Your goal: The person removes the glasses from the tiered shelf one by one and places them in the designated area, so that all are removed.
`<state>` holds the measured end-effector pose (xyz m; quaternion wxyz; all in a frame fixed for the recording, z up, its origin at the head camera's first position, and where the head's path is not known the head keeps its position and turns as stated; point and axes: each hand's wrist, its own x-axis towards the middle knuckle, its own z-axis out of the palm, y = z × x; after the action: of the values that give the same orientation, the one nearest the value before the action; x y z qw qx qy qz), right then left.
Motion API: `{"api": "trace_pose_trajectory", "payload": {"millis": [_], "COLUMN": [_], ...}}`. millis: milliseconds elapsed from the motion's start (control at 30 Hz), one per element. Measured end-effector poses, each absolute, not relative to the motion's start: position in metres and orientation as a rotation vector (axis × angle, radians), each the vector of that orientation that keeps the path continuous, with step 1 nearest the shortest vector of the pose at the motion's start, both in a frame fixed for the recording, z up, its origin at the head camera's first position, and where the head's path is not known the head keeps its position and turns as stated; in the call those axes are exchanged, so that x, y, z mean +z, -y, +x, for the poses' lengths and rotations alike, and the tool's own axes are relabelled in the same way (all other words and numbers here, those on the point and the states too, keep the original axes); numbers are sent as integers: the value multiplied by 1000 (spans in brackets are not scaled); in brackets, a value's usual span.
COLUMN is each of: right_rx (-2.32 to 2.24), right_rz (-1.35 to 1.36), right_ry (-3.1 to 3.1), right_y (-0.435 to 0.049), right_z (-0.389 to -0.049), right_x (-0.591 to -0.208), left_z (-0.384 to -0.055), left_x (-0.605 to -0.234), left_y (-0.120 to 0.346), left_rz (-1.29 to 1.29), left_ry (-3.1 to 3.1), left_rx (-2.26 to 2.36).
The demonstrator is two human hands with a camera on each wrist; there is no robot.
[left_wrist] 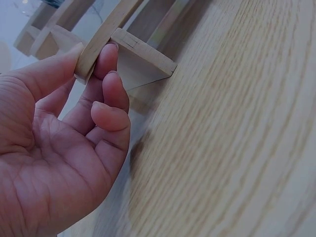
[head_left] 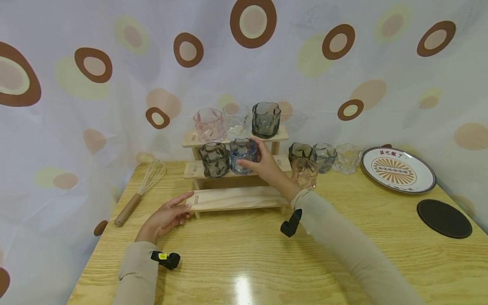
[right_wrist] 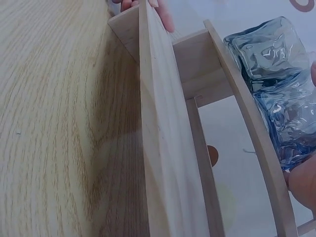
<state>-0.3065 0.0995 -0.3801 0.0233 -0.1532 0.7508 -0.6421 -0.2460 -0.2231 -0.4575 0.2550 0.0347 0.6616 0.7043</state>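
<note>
A blue glass cup (head_left: 243, 156) stands at the middle step of a three-step wooden rack (head_left: 236, 198), held between the thumb and fingers of my right hand (head_left: 268, 167). Right beside it on that step is a dark grey glass cup (head_left: 214, 160). My left hand (head_left: 167, 216) pinches the left end of the lowest step; in the left wrist view the thumb (left_wrist: 54, 74) lies on top of the board and the fingers curl beneath. On the top step are a pink cup (head_left: 209, 125), a clear cup (head_left: 237, 122) and a black-grey cup (head_left: 266, 120).
Right of the rack stand a dark cup (head_left: 300, 151), a grey-blue cup (head_left: 324, 157), a clear cup (head_left: 347, 159) and a peach cup (head_left: 305, 173). Further right are a patterned plate (head_left: 398, 170) and a black round mat (head_left: 444, 218). A whisk (head_left: 139, 192) lies at left.
</note>
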Motion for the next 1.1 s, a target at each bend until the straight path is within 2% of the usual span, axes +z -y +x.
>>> {"api": "trace_pose_trajectory", "payload": {"millis": [767, 1100], "right_rx": [-1971, -1991], "right_rz": [-424, -443], "right_ry": [-2383, -2413], "right_y": [-132, -163], "right_z": [-294, -286], "right_x": [-381, -382], "left_z": [-245, -245], "left_x": [-457, -457], "left_y": [223, 222], "left_rz": [64, 42], "left_ry": [-1825, -1804], "left_rx": [1897, 1912]}}
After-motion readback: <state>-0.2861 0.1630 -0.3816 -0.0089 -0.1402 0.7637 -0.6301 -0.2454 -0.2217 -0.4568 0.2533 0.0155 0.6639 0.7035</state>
